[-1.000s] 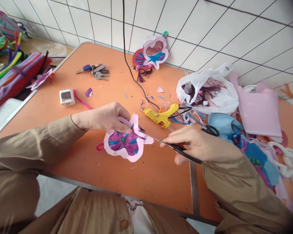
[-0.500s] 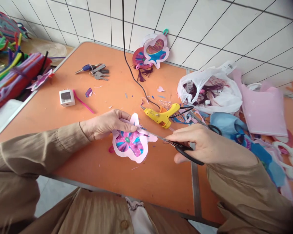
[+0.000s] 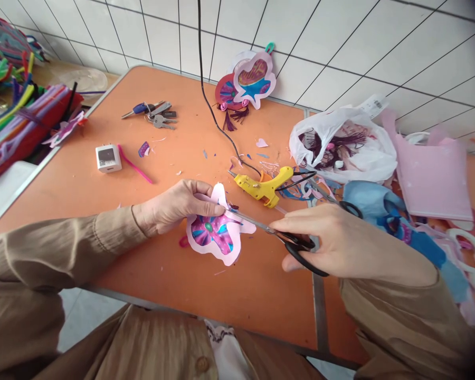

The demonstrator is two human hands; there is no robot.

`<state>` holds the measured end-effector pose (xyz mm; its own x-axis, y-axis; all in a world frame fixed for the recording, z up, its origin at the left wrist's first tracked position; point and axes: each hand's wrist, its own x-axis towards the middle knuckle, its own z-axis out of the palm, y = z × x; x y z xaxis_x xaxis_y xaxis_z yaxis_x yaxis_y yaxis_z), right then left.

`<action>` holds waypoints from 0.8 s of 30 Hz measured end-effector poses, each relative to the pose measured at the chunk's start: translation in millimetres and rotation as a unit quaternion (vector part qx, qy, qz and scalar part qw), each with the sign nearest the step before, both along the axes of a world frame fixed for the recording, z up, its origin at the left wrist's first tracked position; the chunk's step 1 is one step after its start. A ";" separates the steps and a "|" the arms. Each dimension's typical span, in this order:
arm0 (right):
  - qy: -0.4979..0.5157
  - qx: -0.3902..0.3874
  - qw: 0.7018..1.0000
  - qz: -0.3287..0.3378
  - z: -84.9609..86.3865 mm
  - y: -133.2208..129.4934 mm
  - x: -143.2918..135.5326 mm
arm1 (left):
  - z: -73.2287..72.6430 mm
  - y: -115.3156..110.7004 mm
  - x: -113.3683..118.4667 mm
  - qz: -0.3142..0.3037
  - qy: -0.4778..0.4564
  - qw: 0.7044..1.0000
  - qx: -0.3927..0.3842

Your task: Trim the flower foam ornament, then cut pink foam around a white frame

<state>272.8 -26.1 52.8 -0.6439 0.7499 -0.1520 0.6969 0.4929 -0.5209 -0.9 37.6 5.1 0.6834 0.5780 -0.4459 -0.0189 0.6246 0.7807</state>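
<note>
Pinched between the thumb and fingers of my left hand [image 3: 182,206] is a pink-bordered butterfly cutout [image 3: 214,235] with a purple and blue pattern and a green centre. It hangs over the orange table [image 3: 261,295]. My right hand [image 3: 328,237] has its fingers in the black handles of a pair of scissors [image 3: 301,245]. The scissor blades point left, across the upper part of the cutout, and their tips lie beside my left thumb. Part of the cutout's left wing is behind my left fingers.
Beyond my hands lies a yellow glue gun [image 3: 263,187], its black cord running up the wall. Keys [image 3: 154,113] and a white adapter [image 3: 108,158] are at left. A white plastic bag [image 3: 348,153], blue and pink scraps and second scissors [image 3: 350,209] are at right.
The cutout has turned slightly and shifted a little to the right in my left hand. My right hand and the scissors have tilted slightly, with the handles a bit lower.
</note>
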 end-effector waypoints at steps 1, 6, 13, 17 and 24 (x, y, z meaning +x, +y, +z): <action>-0.009 -0.006 1.000 0.005 1.3 0.0 -0.7 | 0.2 0.1 0.2 0.002 0.000 1.000 0.006; -0.031 0.003 1.000 0.003 2.4 -0.5 -0.5 | 0.4 0.3 0.5 0.019 0.014 0.999 0.045; -0.028 0.043 0.999 0.002 -2.6 -5.1 7.5 | -0.6 -0.1 -0.2 0.027 0.021 0.997 0.063; -0.033 0.039 0.999 0.018 0.3 -2.9 6.3 | 1.1 -0.6 0.6 0.029 0.025 0.997 0.064; -0.024 0.044 0.999 0.021 -4.0 -1.9 7.1 | 5.2 -1.8 2.1 0.041 0.035 0.995 0.083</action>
<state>279.9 -28.0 48.9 -0.6688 0.7341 -0.1174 0.6975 0.5649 -0.4408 1.2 35.7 10.3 0.6015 0.7005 -0.3840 -0.0069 0.4853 0.8743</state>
